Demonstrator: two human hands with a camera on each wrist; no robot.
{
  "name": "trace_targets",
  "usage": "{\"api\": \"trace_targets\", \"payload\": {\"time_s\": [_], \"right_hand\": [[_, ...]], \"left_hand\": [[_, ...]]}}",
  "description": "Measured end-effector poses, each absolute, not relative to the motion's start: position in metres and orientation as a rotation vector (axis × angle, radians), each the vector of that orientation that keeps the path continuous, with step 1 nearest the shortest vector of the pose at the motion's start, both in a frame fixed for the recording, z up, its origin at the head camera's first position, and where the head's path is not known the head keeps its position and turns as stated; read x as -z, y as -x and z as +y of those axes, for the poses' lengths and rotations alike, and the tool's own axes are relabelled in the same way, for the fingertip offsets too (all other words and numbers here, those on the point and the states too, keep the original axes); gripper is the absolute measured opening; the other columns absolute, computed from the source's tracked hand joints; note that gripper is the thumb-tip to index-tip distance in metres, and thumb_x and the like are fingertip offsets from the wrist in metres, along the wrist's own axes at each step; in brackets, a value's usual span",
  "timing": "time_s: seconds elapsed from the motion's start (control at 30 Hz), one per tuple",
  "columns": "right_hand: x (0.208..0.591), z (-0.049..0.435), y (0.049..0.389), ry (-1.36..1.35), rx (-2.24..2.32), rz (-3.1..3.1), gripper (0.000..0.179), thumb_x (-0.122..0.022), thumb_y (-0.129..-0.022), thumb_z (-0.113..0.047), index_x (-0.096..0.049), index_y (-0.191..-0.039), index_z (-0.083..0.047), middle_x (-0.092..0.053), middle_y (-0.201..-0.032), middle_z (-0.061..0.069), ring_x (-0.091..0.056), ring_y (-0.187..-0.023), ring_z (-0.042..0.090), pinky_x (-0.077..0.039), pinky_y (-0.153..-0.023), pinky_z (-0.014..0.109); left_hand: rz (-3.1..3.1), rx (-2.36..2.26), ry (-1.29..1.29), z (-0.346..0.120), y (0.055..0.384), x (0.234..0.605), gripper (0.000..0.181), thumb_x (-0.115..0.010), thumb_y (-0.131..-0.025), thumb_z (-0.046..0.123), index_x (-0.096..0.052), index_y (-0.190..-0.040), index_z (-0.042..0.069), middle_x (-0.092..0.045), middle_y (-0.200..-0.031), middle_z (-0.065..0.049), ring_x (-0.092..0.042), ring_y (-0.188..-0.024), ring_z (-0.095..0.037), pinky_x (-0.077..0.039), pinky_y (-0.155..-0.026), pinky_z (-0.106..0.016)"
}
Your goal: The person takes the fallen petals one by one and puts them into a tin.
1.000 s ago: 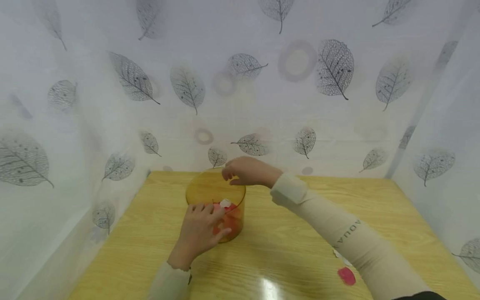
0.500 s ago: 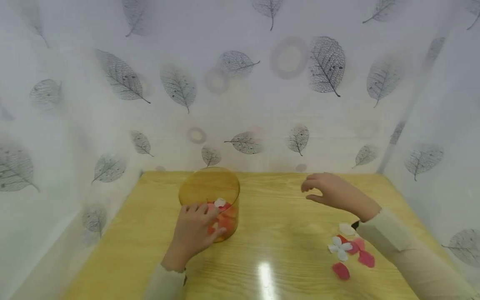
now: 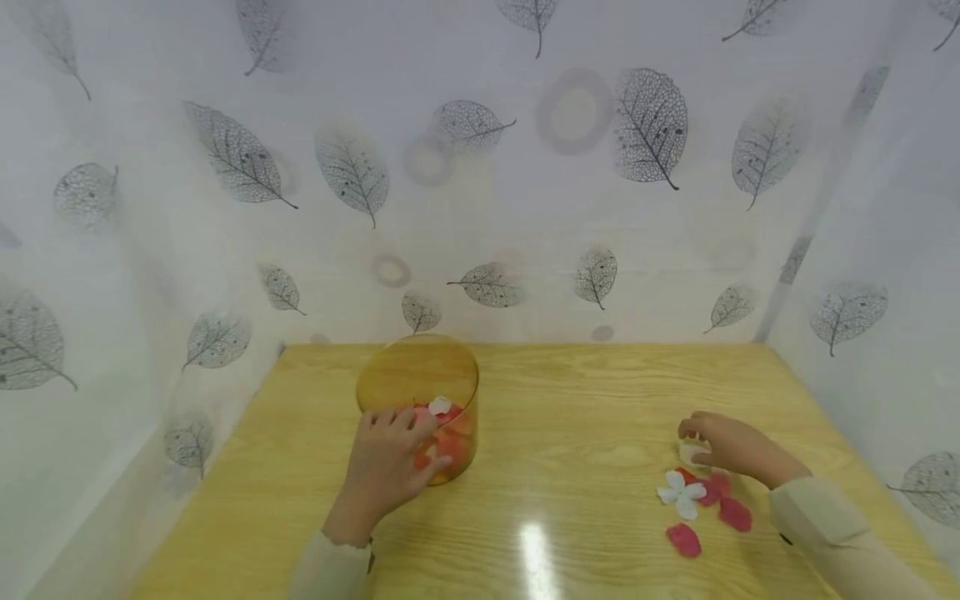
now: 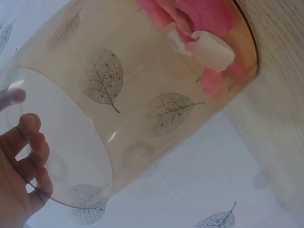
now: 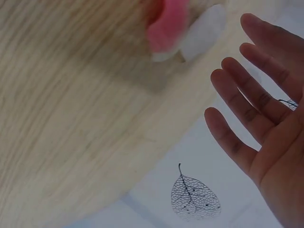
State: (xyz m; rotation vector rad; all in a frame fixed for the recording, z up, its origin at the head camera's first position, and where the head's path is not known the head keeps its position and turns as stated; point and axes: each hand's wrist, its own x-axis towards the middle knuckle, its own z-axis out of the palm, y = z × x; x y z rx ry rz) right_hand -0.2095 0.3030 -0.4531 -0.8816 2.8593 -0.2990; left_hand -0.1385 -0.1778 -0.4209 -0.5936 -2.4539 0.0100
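Note:
A see-through amber jar (image 3: 416,362) stands on the left part of the table, with red, pink and white petals (image 3: 453,442) inside near its bottom. My left hand (image 3: 382,471) holds its rim; in the left wrist view several fingers (image 4: 40,147) hook over the edge. At the right, my right hand (image 3: 738,446) hovers over a loose white petal (image 3: 690,452), its thumb and fingers parted around it. Spread, slightly bent fingers (image 5: 237,85) show in the right wrist view, holding nothing. Just in front of that hand lie white petals (image 3: 682,494) in a flower shape and dark pink petals (image 3: 735,514).
A single pink petal (image 3: 684,540) lies nearer the front of the wood-grain table (image 3: 570,433). Pale curtains (image 3: 525,200) printed with grey leaves close off the back and both sides.
My right hand has moved away from above the jar, across to the right and down to the loose petals. My left hand stays at the jar's rim.

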Motion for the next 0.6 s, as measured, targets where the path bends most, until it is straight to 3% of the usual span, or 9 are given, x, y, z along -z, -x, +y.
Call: {"api": "trace_targets", "payload": {"time_s": [0.23, 0.43, 0.6], "right_hand": [[0.468, 0.316, 0.214, 0.845, 0.311, 2.870, 0.025, -0.077, -0.069, -0.009, -0.066, -0.091, -0.011, -0.058, -0.087, -0.004, -0.053, -0.075, 0.007, -0.048, -0.067, 0.028], [0.475, 0.321, 0.215, 0.903, 0.339, 2.857, 0.015, -0.073, -0.074, -0.010, -0.062, -0.083, -0.015, -0.056, -0.082, -0.007, -0.047, -0.070, 0.002, -0.045, -0.064, 0.027], [0.477, 0.319, 0.218, 0.867, 0.404, 2.812, 0.020, -0.067, -0.081, -0.009, -0.052, -0.071, -0.019, -0.042, -0.067, -0.013, -0.033, -0.061, -0.002, -0.032, -0.056, 0.020]], "left_hand": [[-2.457, 0.001, 0.589, -0.178, 0.139, 0.421, 0.042, -0.070, -0.071, 0.058, -0.058, -0.094, 0.025, -0.055, -0.079, 0.002, -0.053, -0.074, -0.020, -0.040, -0.069, -0.038], [-2.464, 0.008, 0.598, -0.178, 0.138, 0.421, 0.041, -0.070, -0.072, 0.057, -0.057, -0.094, 0.025, -0.055, -0.078, 0.002, -0.051, -0.073, -0.020, -0.039, -0.068, -0.037], [-2.470, 0.029, 0.595, -0.177, 0.137, 0.421, 0.041, -0.072, -0.070, 0.056, -0.056, -0.093, 0.025, -0.054, -0.077, 0.003, -0.050, -0.072, -0.019, -0.038, -0.068, -0.037]]}}
